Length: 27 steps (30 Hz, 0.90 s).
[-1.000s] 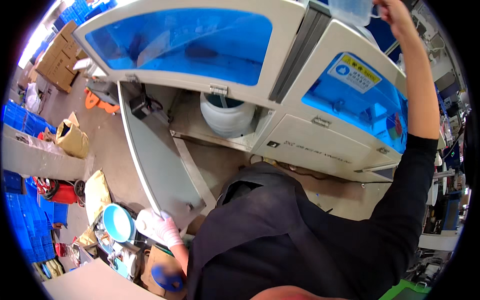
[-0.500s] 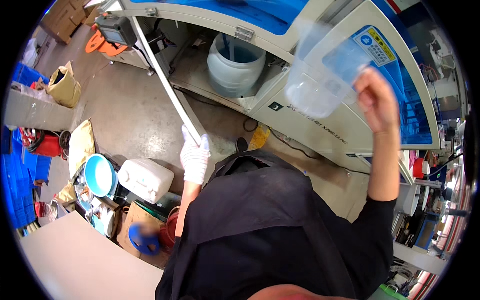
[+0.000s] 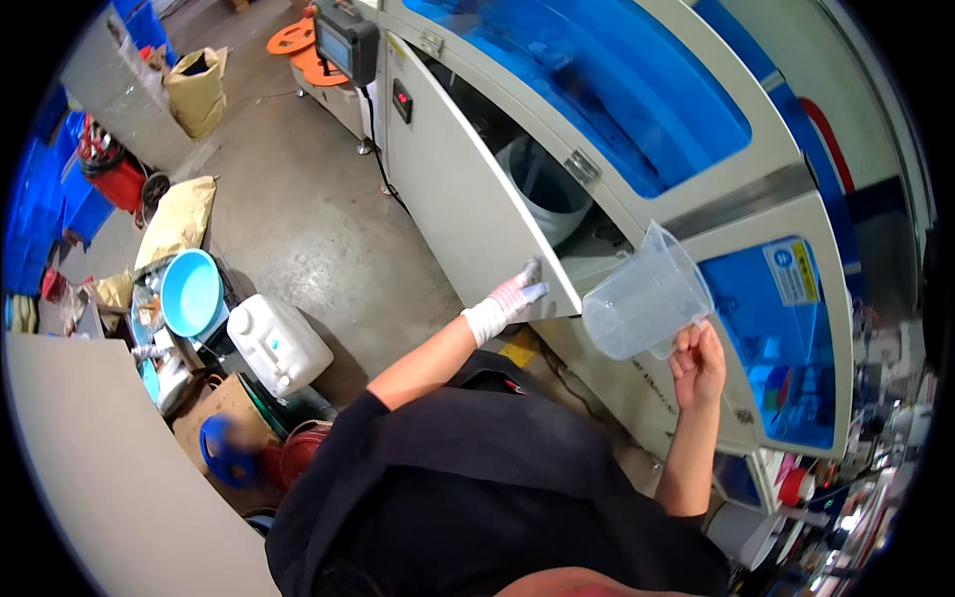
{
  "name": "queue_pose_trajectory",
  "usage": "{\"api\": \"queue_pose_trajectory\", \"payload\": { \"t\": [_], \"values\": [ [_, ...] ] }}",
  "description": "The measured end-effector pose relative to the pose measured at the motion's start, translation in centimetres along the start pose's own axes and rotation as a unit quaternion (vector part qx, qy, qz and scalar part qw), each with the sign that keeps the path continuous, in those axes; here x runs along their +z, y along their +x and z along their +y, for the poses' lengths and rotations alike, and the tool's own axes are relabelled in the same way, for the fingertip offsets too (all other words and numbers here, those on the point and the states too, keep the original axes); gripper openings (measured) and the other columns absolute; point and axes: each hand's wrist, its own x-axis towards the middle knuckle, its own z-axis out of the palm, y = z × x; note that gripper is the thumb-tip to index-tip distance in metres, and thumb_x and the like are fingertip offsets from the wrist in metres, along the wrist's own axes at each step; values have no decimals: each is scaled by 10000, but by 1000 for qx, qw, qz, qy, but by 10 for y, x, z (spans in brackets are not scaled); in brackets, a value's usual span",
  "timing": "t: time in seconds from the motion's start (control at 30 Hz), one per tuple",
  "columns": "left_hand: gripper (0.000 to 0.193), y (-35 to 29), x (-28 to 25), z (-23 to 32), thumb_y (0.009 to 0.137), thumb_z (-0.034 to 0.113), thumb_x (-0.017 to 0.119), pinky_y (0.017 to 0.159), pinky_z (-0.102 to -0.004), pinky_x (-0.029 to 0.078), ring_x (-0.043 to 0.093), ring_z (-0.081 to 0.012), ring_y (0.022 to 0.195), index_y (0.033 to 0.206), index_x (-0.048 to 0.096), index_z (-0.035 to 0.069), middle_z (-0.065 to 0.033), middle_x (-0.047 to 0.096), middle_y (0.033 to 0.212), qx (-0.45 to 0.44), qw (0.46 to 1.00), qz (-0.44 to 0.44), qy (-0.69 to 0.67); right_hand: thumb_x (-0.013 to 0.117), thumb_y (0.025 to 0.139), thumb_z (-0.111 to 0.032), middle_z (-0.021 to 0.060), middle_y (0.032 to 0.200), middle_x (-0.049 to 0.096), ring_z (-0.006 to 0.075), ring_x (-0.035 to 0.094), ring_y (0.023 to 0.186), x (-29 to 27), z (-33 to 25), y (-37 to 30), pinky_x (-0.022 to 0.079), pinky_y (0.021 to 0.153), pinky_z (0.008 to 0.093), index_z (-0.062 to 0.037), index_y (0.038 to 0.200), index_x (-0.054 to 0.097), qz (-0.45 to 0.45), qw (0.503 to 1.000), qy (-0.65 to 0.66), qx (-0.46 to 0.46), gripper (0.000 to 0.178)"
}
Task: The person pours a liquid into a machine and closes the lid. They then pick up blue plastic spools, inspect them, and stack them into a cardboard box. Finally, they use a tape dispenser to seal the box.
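Loosely splayed, the gloved left hand [image 3: 510, 300] touches a flat door [image 3: 450, 189], the right hand [image 3: 699, 366] gripping a translucent jug [image 3: 639, 303].

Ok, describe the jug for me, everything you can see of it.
The jug looks like translucent, colourless plastic, its body slightly cloudy, with a pointed spout at the rim and a handle on the side. It is held in the air by the right hand, at the handle. It appears tilted, though the fisheye view makes the angle uncertain. I see no liquid in it. In the picture it sits just right of the door's free edge; I can't tell whether they touch.
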Motion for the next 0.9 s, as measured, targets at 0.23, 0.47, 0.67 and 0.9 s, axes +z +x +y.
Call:
{"api": "queue_pose_trajectory", "payload": {
  "t": [0.23,0.47,0.67,0.9],
  "values": [
    [768,151,-13,-4,905,203,562,1107,-446,292,331,-275,1368,1541,138,137,-93,246,1542,-141,931,11,-336,553,968,-284,91,806,547,89,393,514,16,6,59,348,449,222,-57,879,477,-65,997,8,-33,255],
    [755,185,-3,32,894,188,566,1077,-407,363,406,-371,1302,1503,136,70,-225,290,1481,-163,888,32,-428,623,931,-271,127,820,568,99,434,517,17,8,107,379,453,231,-33,886,497,-71,995,36,-52,274],
    [511,191,-35,18,837,194,603,858,-408,485,546,-260,1002,1282,394,54,-138,544,1064,-133,935,-25,-328,604,946,-272,129,820,568,96,435,524,44,2,120,384,450,225,-35,897,503,-51,994,32,-93,262],
    [388,214,-177,152,893,75,548,992,-390,428,570,-355,1108,1271,527,-4,-235,588,1218,300,895,322,69,464,1015,-283,69,841,524,94,392,534,69,6,71,342,454,223,-89,903,449,102,962,52,-249,225]
  ]
}}
